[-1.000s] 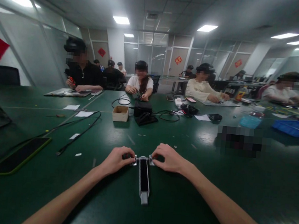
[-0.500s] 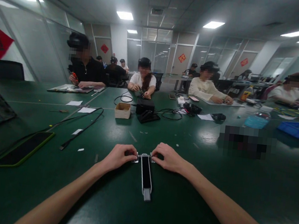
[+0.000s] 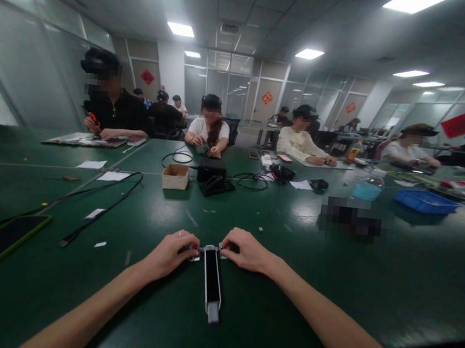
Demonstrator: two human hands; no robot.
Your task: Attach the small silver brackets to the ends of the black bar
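A long narrow device (image 3: 213, 282) with a black face, white edges and a grey block at its near end lies on the green table. At its far end, a small shiny metal piece sticks out on each side. Thumb and fingers of my left hand (image 3: 171, 253) are closed on the left metal piece (image 3: 195, 257). On the other side, my right hand (image 3: 248, 251) pinches the right metal piece (image 3: 223, 255). Fingertips partly cover both pieces, so their exact shape is hidden.
A cardboard box (image 3: 175, 178) and a black box-shaped item (image 3: 212, 170) stand farther back. To the left lie a black cable (image 3: 103, 213) and a green-edged black mat (image 3: 0, 246). A blue tray (image 3: 426, 203) is at right. Several people sit across the table.
The view has swung to the right, so everything appears shifted left. Both hands keep their pinch on the metal pieces, and the device lies in the same place between them.
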